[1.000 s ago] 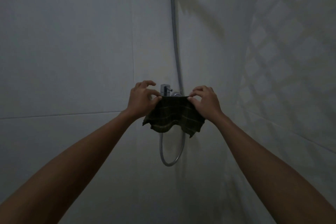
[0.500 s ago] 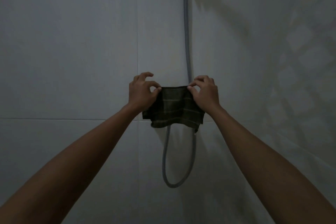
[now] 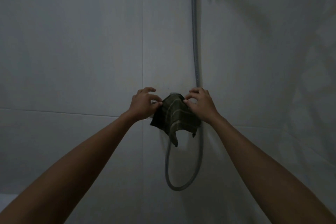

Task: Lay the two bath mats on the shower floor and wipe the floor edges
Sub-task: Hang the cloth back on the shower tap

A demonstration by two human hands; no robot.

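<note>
A small dark green checked cloth (image 3: 174, 118) is draped over the shower tap on the tiled wall, its lower corners hanging down. My left hand (image 3: 143, 104) pinches the cloth's upper left edge between thumb and fingers. My right hand (image 3: 200, 104) pinches its upper right edge. The tap itself is almost wholly hidden under the cloth; only a sliver of metal shows at the top. No bath mat and no shower floor are in view.
A grey shower hose (image 3: 195, 42) runs down the wall corner and loops below the cloth, the hose loop (image 3: 177, 188) hanging free. Pale wall tiles (image 3: 72, 60) fill the left; the right wall (image 3: 272, 60) carries shadows.
The cloth, held flat between both hands before, now sags over the tap with a peak in the middle. Both hands sit a little lower against the wall.
</note>
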